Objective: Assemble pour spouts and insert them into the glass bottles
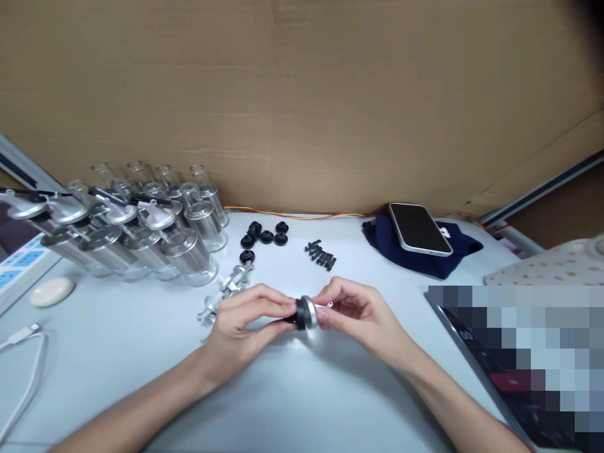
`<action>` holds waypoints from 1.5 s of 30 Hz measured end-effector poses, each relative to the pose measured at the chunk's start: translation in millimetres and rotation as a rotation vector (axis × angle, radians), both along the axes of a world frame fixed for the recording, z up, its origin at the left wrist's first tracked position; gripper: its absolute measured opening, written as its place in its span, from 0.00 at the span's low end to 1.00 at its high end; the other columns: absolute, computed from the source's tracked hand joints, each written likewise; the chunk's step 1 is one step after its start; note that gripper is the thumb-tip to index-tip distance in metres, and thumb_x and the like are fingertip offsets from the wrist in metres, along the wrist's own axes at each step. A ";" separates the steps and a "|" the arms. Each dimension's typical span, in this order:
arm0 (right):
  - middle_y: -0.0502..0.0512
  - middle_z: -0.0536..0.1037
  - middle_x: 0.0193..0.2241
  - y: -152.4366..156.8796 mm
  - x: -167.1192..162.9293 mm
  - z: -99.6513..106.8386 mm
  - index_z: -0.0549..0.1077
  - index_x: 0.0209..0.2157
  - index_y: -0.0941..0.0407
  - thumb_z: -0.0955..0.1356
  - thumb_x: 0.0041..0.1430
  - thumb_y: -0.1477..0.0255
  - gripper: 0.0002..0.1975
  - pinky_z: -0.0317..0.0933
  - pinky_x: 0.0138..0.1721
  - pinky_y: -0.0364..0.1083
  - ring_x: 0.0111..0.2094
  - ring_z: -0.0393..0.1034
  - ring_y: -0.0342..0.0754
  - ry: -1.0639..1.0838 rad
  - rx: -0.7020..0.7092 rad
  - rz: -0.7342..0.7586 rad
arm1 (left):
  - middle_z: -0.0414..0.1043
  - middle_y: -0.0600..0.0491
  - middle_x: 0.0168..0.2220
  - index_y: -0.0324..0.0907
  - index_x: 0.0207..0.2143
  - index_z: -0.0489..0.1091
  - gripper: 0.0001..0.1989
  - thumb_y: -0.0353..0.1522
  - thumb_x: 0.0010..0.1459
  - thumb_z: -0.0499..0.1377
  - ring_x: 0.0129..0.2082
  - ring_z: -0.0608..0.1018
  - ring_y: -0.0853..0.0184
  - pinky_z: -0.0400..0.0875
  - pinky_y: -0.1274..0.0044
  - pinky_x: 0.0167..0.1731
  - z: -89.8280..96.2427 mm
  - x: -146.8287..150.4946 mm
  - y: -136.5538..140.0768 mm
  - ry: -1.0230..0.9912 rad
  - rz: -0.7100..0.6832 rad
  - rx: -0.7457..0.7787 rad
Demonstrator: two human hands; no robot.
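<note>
Forearms (151,396) are crossing my tabletop's (302,402) near edge, both hands (236,328) (370,318) pinching one stopper (310,313).
Seeming light, stiff; its black collar (300,314) is probably gripping best.

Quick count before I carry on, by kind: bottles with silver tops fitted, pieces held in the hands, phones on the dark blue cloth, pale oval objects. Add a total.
Bottles with silver tops: 4
Black-and-silver piece, held by the left hand and right hand: 1
Phone on the cloth: 1
Pale oval object: 1
Total: 7
</note>
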State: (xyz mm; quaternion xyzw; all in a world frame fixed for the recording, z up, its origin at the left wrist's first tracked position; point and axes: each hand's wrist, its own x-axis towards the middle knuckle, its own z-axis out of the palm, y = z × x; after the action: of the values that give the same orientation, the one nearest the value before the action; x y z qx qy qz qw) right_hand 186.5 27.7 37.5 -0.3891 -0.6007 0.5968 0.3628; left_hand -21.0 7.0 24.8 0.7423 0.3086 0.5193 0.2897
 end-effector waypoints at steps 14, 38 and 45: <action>0.50 0.73 0.19 -6.2 -8.3 0.5 0.68 0.25 0.58 0.74 0.47 0.61 0.17 0.62 0.24 0.41 0.20 0.66 0.40 0.023 -0.121 0.045 | 0.77 0.48 0.32 0.39 0.36 0.76 0.06 0.24 0.55 0.61 0.32 0.81 0.65 0.79 0.76 0.34 -5.2 1.0 1.0 0.052 0.000 0.196; 0.46 0.66 0.21 -4.4 -8.1 -6.7 0.68 0.37 0.57 0.65 0.60 0.57 0.16 0.55 0.24 0.41 0.20 0.58 0.38 0.019 -0.072 0.092 | 0.73 0.55 0.29 0.37 0.35 0.69 0.16 0.37 0.48 0.67 0.26 0.74 0.74 0.69 0.81 0.31 5.9 9.4 3.5 -0.419 -0.163 -1.007; 0.51 0.72 0.28 -5.1 -11.6 -7.0 0.67 0.42 0.56 0.68 0.56 0.56 0.20 0.61 0.23 0.40 0.26 0.66 0.42 0.058 -0.083 0.075 | 0.69 0.62 0.24 0.42 0.34 0.58 0.23 0.35 0.43 0.70 0.23 0.76 0.74 0.70 0.81 0.29 3.4 15.0 1.5 -0.513 -0.042 -0.971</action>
State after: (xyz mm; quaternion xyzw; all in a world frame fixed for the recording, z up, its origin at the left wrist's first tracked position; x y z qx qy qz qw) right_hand 175.0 22.6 30.5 -0.3635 -0.5789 0.6453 0.3410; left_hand -6.0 8.5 28.2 0.3790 0.4173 0.4758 0.6752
